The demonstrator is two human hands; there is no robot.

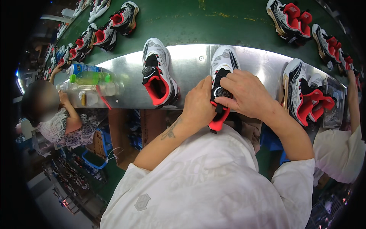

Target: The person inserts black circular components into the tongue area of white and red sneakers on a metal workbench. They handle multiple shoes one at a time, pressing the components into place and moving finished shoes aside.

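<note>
A white and black sneaker with red lining [225, 58] rests toe-away on the metal bench in front of me. My left hand [198, 103] wraps round its left side near the heel. Over the tongue, my right hand [246, 93] is closed, with fingers and thumb at the round black dial [220, 91]. The red heel opening points toward my body, partly covered by my hands. To the left stands a matching sneaker [156, 72] with its own dial and red lining, touched by neither hand.
More sneakers [301, 91] stand at the right beside a clear plastic tray [334, 103]. Plastic bottles [91, 78] lie at the left. Beyond the metal bench [192, 65], a green conveyor surface [198, 24] carries shoes. Co-workers sit left [65, 126] and right [339, 152].
</note>
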